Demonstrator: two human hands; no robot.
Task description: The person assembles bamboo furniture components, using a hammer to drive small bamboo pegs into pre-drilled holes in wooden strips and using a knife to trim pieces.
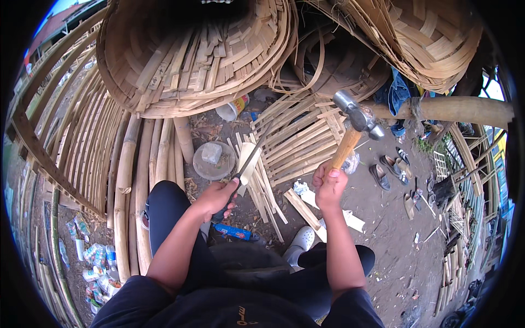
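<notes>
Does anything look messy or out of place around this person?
Yes: a tub seems tipped onto its side near the woven basket, plastic bottles lie jumbled at lower left, and shoes are scattered at right. They look more dropped than put away.

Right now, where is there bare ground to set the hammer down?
Widest: the dirt right of the right forearm, below the shoes and left of the bamboo stack, with small litter. Narrower: between plastic bag and shoes. Crowded: between left hand and right hand, with strips, the slatted panel just ahead; far left, with bottles.
</notes>
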